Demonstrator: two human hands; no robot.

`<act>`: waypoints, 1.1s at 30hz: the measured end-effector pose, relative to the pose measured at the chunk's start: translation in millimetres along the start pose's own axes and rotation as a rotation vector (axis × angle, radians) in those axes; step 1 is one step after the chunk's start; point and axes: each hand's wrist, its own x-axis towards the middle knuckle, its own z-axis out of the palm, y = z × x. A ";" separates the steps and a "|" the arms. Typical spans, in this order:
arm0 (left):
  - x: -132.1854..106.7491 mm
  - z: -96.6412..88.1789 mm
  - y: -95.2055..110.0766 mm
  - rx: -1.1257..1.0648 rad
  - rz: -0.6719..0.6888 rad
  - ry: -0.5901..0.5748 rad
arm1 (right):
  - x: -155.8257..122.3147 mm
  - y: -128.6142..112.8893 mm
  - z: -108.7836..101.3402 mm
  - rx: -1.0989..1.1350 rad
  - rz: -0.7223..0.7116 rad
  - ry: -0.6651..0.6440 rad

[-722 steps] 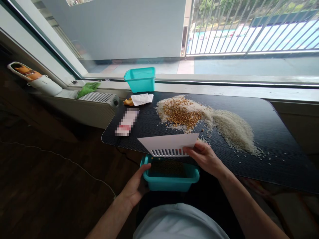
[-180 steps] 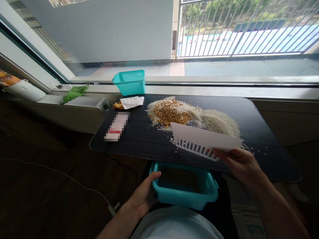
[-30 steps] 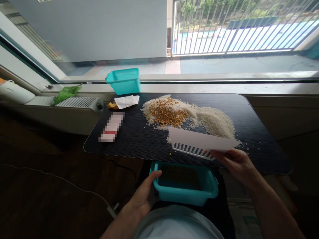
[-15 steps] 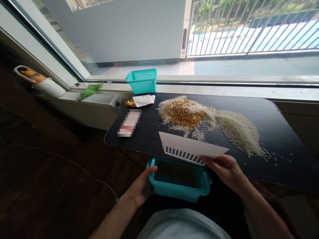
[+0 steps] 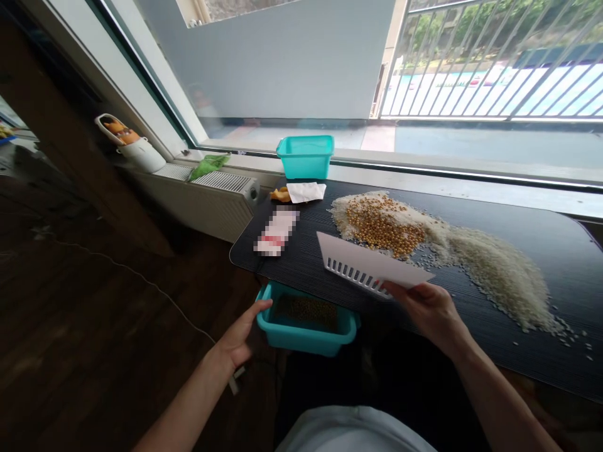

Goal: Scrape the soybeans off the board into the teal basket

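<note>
My right hand point(image 5: 426, 309) grips a white slotted scoop point(image 5: 372, 267) by its right end, holding it tilted above the black table point(image 5: 518, 238), just in front of a heap of yellow beans point(image 5: 384, 226) mixed with white rice point(image 5: 494, 270). My left hand point(image 5: 241, 333) holds the left rim of a teal tub point(image 5: 306, 320) below the table's near edge. The tub has greenish beans point(image 5: 306, 309) in it.
A second teal tub point(image 5: 305, 156) stands on the window sill at the back. A white paper point(image 5: 306, 191), an orange scrap point(image 5: 279, 195) and a blurred packet point(image 5: 277, 232) lie at the table's left end. A radiator point(image 5: 207, 194) with a green cloth point(image 5: 207, 166) is further left.
The view has swung left. The scoop has risen off the table's near edge toward the bean heap, and the tub in my left hand now sits left of it.
</note>
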 end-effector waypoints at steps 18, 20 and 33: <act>7.9 71.7 -74.0 0.125 -0.097 -0.048 | -24.9 33.4 -91.9 0.010 0.073 0.089; 10.0 83.9 -85.5 0.121 -0.131 -0.065 | -26.4 34.4 -105.7 0.020 0.078 0.179; -1.4 104.9 -95.7 0.148 -0.218 -0.109 | -0.1 23.7 -99.3 0.010 0.027 0.179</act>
